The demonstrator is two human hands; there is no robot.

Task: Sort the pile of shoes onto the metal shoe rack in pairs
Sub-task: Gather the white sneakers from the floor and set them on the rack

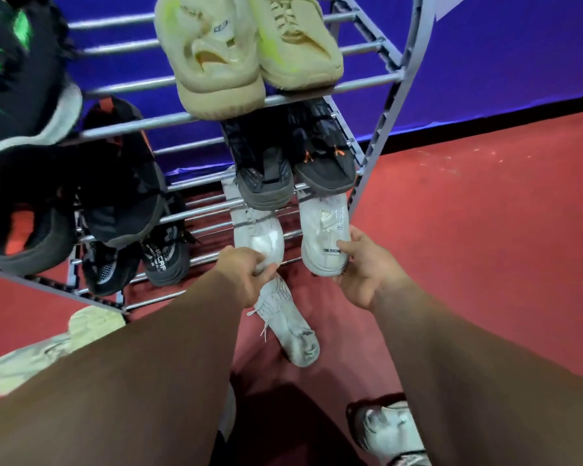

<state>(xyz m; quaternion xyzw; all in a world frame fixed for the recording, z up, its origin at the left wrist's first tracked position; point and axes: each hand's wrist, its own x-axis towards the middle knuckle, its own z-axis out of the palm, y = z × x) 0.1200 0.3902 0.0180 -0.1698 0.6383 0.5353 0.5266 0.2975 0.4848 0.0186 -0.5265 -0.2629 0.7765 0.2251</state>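
We see both arms bare along their whole visible length. The left forearm [132, 381] and the right forearm [478, 381] fill the lower frame, broad near the camera and narrowing to the wrists. The left hand [246, 274] and right hand [364, 270] are bare too. Between the arms we make out a dark garment [283, 428], black, its cut unclear.

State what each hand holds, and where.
The left hand grips the left white shoe by its heel; the right hand, the right white shoe likewise.
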